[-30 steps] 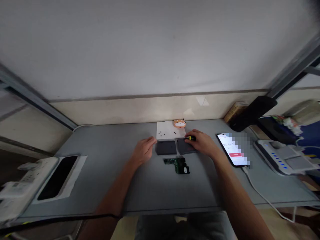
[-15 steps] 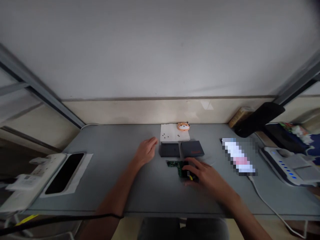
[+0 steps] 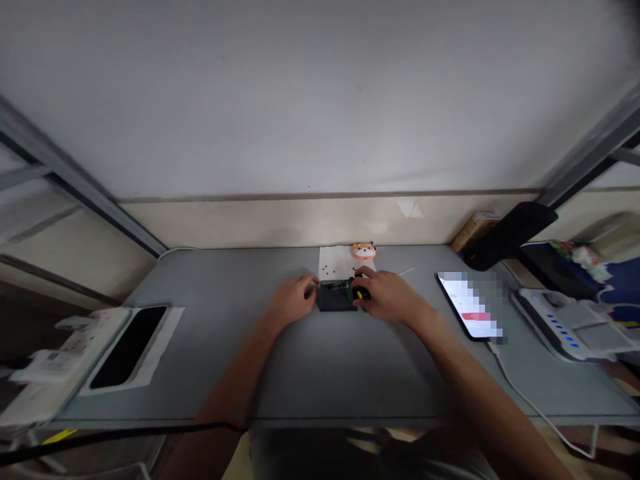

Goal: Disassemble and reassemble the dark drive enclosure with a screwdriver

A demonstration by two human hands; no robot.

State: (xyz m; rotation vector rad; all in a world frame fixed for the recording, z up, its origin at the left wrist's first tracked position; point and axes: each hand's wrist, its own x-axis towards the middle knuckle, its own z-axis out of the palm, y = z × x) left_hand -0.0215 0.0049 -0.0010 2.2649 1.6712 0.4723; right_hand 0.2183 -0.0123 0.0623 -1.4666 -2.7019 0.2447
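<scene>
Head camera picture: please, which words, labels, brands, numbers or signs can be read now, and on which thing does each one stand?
No text can be read with certainty.
Lit phone: marks above and on its red bar are blurred and partly pixelated, so unreadable.
White plug at left: faint print, too small to read.
Circuit board and dark shell: no lettering can be made out.

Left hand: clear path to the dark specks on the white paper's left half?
Looks like yes: the left hand is by the white paper's near left corner, and nothing visible blocks it from the dark specks.
</scene>
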